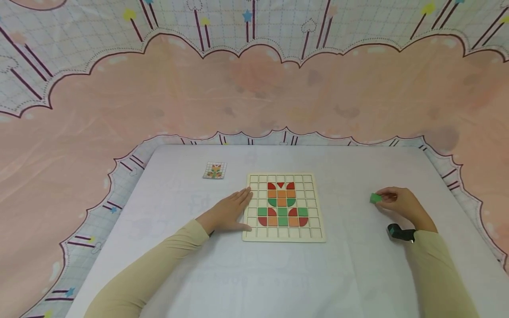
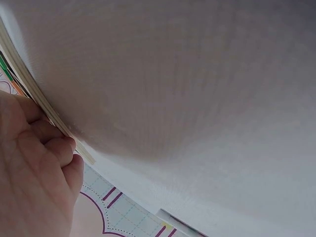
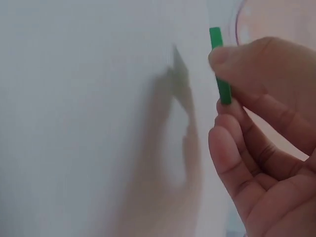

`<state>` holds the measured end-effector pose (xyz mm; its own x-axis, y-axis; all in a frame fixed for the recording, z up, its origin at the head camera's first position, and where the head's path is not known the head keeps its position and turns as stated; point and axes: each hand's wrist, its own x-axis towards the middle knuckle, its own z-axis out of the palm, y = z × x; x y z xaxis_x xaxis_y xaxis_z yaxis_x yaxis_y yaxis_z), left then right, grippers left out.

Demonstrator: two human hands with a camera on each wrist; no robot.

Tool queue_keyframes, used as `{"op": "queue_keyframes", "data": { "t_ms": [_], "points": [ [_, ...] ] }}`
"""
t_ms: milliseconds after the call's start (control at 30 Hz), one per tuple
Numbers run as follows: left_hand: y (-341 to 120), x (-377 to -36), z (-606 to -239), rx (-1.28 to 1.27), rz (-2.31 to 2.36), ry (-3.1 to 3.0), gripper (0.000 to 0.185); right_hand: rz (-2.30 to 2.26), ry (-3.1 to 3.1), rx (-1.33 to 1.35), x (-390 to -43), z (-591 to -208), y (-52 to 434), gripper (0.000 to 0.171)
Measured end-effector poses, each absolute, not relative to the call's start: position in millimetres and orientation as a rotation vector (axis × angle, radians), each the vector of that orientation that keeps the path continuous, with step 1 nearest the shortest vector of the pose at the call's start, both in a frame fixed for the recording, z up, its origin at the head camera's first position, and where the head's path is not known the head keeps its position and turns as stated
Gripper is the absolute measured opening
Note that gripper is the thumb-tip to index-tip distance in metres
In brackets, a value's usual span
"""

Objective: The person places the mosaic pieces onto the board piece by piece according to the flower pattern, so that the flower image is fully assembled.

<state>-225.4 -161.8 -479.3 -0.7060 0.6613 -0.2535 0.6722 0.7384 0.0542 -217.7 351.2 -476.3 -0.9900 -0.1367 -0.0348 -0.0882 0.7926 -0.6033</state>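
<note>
A cream grid board [image 1: 318, 232] carries a pattern of red, orange and green flat tiles, square and rounded. Along its left edge my left hand [image 1: 226, 212] rests with straight fingers, the fingertips at the rim; the left wrist view shows the board's side [image 2: 37, 94] beside those fingers. Well to the right of the board, my right hand [image 1: 399, 203] pinches a thin green square tile [image 1: 375, 198] between thumb and fingers. Seen edge-on in the right wrist view, the green tile [image 3: 224, 89] is held above the white surface, where its shadow falls.
A small picture card [image 1: 215, 170] with a similar coloured pattern lies beyond the left hand. Everything rests on a white table [image 1: 278, 278]. A patterned cloth [image 1: 270, 97] spreads behind and around it. The right wrist wears a dark strapped device [image 1: 400, 232].
</note>
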Motion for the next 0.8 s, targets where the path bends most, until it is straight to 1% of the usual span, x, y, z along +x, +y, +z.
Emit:
{"op": "queue_keyframes", "data": {
  "t_ms": [400,800],
  "points": [
    [-162,-225,-480,1.046,-0.051,2.681,0.104,-1.098,2.816,-0.558,-227,-465,263,0.025],
    [-161,-226,-480,1.016,-0.048,2.677,0.104,-1.166,2.578,-0.788,-209,-465,186,0.024]
  ]
}}
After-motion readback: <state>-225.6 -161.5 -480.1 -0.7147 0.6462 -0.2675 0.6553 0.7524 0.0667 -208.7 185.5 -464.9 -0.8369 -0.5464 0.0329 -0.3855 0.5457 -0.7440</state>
